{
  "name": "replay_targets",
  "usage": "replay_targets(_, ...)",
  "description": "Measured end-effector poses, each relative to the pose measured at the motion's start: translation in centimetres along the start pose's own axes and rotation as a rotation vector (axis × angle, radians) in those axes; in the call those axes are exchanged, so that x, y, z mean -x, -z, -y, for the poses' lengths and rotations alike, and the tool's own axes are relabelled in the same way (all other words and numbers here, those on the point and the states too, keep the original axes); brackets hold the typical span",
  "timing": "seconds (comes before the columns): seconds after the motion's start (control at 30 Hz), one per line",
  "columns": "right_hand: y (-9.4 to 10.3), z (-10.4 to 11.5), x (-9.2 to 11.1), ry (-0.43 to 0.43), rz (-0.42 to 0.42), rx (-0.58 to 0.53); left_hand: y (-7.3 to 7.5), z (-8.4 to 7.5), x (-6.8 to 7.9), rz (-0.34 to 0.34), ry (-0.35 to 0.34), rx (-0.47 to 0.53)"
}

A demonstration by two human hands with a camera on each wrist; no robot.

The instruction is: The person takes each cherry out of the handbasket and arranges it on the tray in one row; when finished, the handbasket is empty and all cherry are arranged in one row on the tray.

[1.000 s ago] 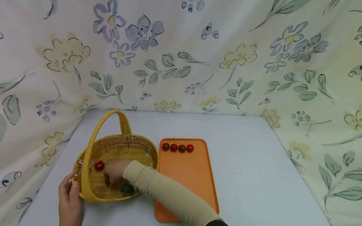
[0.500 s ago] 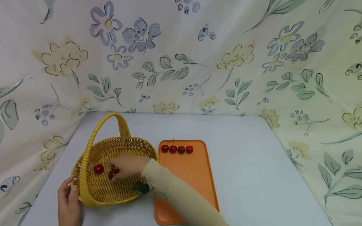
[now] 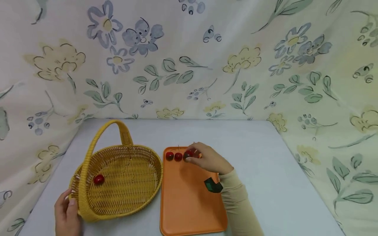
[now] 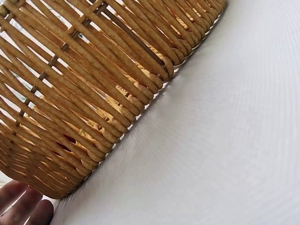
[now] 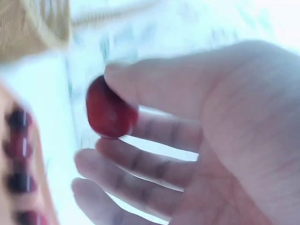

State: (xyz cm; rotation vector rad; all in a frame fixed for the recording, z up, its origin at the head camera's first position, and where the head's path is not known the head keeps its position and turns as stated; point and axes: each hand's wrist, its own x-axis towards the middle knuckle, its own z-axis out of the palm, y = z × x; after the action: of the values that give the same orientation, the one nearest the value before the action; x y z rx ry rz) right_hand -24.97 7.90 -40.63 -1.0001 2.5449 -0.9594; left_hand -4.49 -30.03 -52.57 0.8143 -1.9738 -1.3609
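Head view: right hand (image 3: 208,159) pinches round cherry (image 3: 188,154); relaxed left hand (image 3: 66,213) touches woven basket (image 3: 127,185).

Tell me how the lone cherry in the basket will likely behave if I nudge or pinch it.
The cherry looks round, so it would probably roll when nudged, though the ridged weave of the basket may check it a little. Its skin looks shiny, so it could be slippery in a pinch.

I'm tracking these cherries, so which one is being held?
The cherry the right hand pinches; four others sit in a row on the orange tray and one lies in the yellow basket.
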Motion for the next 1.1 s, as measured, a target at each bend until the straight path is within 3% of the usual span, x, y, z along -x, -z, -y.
replay_targets(0.17,0.9,-4.9,2.0,-0.143,-0.119,-0.039,-0.3,-0.5,0.1,0.027,0.018,0.023)
replay_targets(0.27,0.7,-6.4,2.4,-0.217,-0.148,-0.058,-0.3,-0.4,0.0,0.034,0.058,0.01)
replay_targets(0.43,-0.5,-8.3,2.0,-0.254,-0.162,-0.062,-0.1,-0.5,-0.3,0.041,0.082,-0.02)
replay_targets(0.67,-1.9,-9.6,1.3,-0.297,-0.181,0.0,-0.2,-0.6,-0.1,0.052,0.188,-0.034)
replay_targets(0.93,-2.5,-10.2,0.8,-0.287,-0.191,-0.05,-0.1,-0.7,0.2,0.032,0.114,-0.014)
replay_targets(1.1,-2.6,-10.3,0.5,-0.296,-0.178,-0.063,0.1,-0.8,0.3,0.037,0.11,-0.021)
